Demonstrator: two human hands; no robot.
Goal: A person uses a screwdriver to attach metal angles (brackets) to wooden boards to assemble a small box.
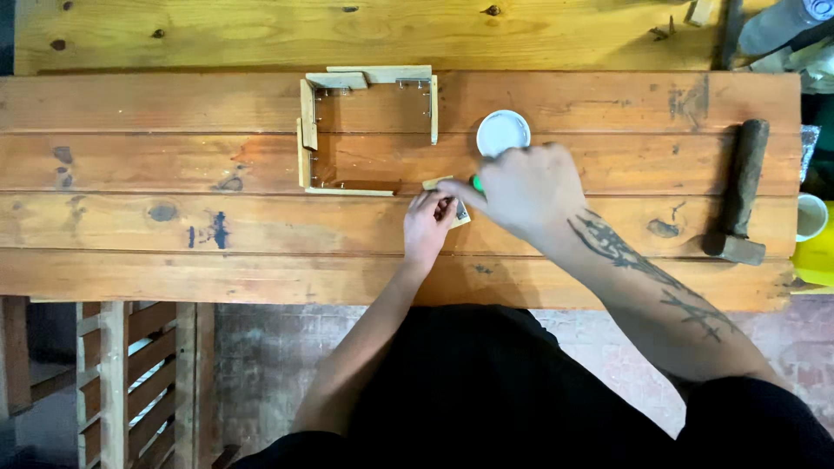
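Seen from above: a counter [174, 226] of long reddish wooden planks. Near its middle, left hand [428, 224] pressed down on a small pale wood piece [459, 217], fingers [441, 207] together and clamped on it, holding it flat against the planks. Just beside and partly over it, right hand [526, 187], fingers curled shut around a green tool [475, 182], only a short green tip visible by the thumb; kind of tool impossible to tell. Right forearm marked with a dark tattoo.

Just above the right hand, touching its knuckles in the view, a small round white lid [502, 132], lying flat. To the left of both hands, an unfinished square frame [306, 130] of thin pale slats, open toward its lower right corner, small nails along the inner edges. The pale wood piece close to that open corner, just off the frame's bottom slat.

Well apart, at the counter's right end, a hammer [740, 195] with a worn dark handle, head toward the near edge. Beyond the edge there, a white cup [810, 217]. Below the counter on the left, a slatted wooden crate [130, 382] on the floor.
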